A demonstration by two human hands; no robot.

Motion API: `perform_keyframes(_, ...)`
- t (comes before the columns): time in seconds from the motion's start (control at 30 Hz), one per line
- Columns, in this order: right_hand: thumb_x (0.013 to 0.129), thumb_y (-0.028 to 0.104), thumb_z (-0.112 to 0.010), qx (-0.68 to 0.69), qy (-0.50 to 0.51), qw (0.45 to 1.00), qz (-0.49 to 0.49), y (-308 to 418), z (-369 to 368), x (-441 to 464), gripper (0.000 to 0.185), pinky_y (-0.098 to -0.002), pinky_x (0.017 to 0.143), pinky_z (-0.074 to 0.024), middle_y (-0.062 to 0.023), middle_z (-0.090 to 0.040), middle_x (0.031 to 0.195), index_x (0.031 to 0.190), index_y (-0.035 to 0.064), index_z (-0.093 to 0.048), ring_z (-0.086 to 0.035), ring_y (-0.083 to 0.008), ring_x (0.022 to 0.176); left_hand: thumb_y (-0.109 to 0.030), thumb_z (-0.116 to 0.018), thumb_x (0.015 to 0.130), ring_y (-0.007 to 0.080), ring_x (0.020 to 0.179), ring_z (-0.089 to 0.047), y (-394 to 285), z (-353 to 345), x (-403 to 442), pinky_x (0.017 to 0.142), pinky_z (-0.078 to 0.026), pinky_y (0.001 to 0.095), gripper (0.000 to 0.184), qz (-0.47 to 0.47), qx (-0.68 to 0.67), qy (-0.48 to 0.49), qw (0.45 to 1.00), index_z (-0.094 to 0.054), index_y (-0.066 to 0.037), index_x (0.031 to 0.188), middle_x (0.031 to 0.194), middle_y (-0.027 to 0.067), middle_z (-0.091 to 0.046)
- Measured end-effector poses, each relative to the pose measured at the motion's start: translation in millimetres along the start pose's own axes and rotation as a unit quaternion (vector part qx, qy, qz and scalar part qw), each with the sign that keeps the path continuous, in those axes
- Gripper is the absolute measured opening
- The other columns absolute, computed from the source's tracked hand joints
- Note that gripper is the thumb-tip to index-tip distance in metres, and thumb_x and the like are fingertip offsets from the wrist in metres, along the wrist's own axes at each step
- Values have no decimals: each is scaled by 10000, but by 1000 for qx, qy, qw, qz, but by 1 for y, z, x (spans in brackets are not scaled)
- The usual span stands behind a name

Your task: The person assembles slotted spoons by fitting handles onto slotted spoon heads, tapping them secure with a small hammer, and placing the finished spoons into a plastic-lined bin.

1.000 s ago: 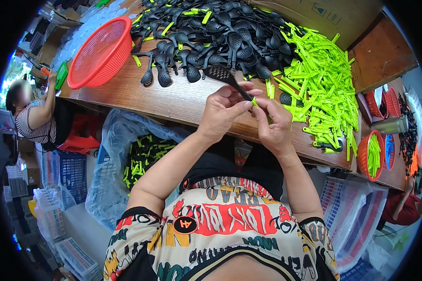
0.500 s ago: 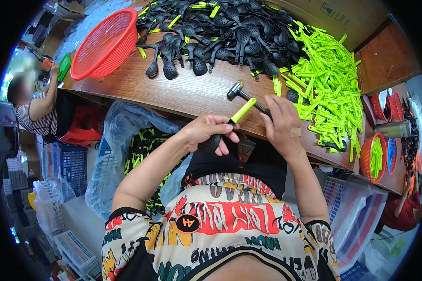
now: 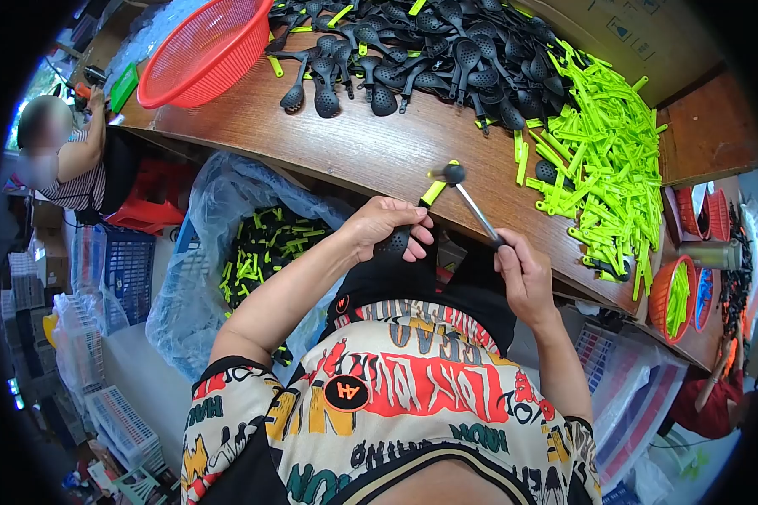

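My left hand is closed around a black perforated spoon whose lime-green handle points up and away from me. Its dark bowl shows partly beneath my fingers, below the table's front edge. In my right hand is a small hammer, gripped near the end of its shaft. The hammer's head is smeared by motion and overlaps the tip of the green handle; whether they touch, I cannot tell. A heap of black perforated spoon heads lies across the table, beside a pile of lime-green handles.
A red plastic basket stands at the table's back left. Below, a plastic-lined bin holds several green-and-black utensils. An orange basket of green handles is at right. One person sits at left; another's red sleeve shows at right.
My right hand has lifted the hammer off the table and swung its head over the green handle's tip. My left hand still holds the spoon. The view has shifted slightly.
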State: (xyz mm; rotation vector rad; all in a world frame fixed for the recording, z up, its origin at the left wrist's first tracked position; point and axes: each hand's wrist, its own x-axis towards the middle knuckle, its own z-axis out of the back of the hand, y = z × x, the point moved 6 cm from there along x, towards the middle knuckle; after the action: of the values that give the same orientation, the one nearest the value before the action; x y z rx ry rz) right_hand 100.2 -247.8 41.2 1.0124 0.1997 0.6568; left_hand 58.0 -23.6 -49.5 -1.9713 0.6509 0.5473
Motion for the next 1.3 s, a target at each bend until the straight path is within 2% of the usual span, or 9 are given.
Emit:
perform_keyframes(0.13,945,58,-567,-72,-10,996,50,7,-1,-3,241,-377,648,-512,-176,-675,849,1171,-12,-612,-671,-343,735,-232,-616,967,211,596,-692,1,2,3,526,-587,315,295,-14,6,11,1000,-646,59,1002,817,167,-698)
perform_keyframes(0.27,930,42,-582,-142,13,986,92,10,-6,0,253,-393,669,-523,-213,-682,947,1175,-16,-616,-674,-377,794,-212,-619,966,202,573,-685,0,0,2,513,-577,300,267,-24,14,14,1000,-651,52,985,783,149,-696)
perform_keyframes(0.43,906,15,-594,-30,-63,996,52,13,8,-2,272,-393,616,-509,-203,-667,893,1176,-9,-618,-659,-368,736,-197,-615,966,201,570,-688,0,2,-2,497,-574,296,259,-22,2,8,1000,-632,46,1057,764,137,-692)
perform_keyframes(0.53,899,19,-607,-205,17,975,78,-5,-8,-2,291,-406,617,-508,-196,-662,879,1188,2,-619,-653,-375,728,-168,-597,974,201,572,-691,-2,0,-10,491,-573,293,286,-16,-12,25,999,-579,40,1169,757,118,-690)
perform_keyframes(0.67,905,31,-602,-200,-24,976,87,2,-4,2,271,-414,633,-518,-205,-665,894,1173,-2,-617,-657,-377,743,-154,-586,978,201,570,-691,-1,3,-14,486,-575,295,283,-2,-18,27,999,-567,22,1200,745,112,-684)
perform_keyframes(0.8,923,57,-591,-57,-74,995,23,2,11,7,200,-426,672,-530,-235,-668,934,1109,-7,-628,-666,-393,805,-151,-583,976,199,585,-698,-1,8,-19,510,-595,305,248,0,-4,20,1000,-592,-11,1180,777,120,-692)
perform_keyframes(0.93,933,96,-588,-162,-22,984,66,-16,1,13,205,-454,687,-532,-225,-675,944,1108,-1,-633,-665,-402,811,-146,-584,974,198,585,-697,-3,9,-21,511,-596,307,250,5,-1,18,1000,-593,-2,1178,776,121,-689)
perform_keyframes(1.13,911,141,-634,-334,-126,932,55,-23,11,42,218,-448,606,-527,-168,-658,857,1095,24,-644,-662,-374,706,-131,-618,950,181,567,-683,-3,8,-19,489,-567,288,276,-41,69,3,997,-590,23,1177,781,122,-692)
perform_keyframes(1.3,818,133,-708,-389,-124,907,102,5,14,56,290,-411,763,-501,-127,-625,1036,1090,51,-652,-625,-303,958,-125,-638,935,113,595,-658,-15,-2,-24,513,-532,249,313,-102,278,-36,955,-612,-1,1221,816,83,-714)
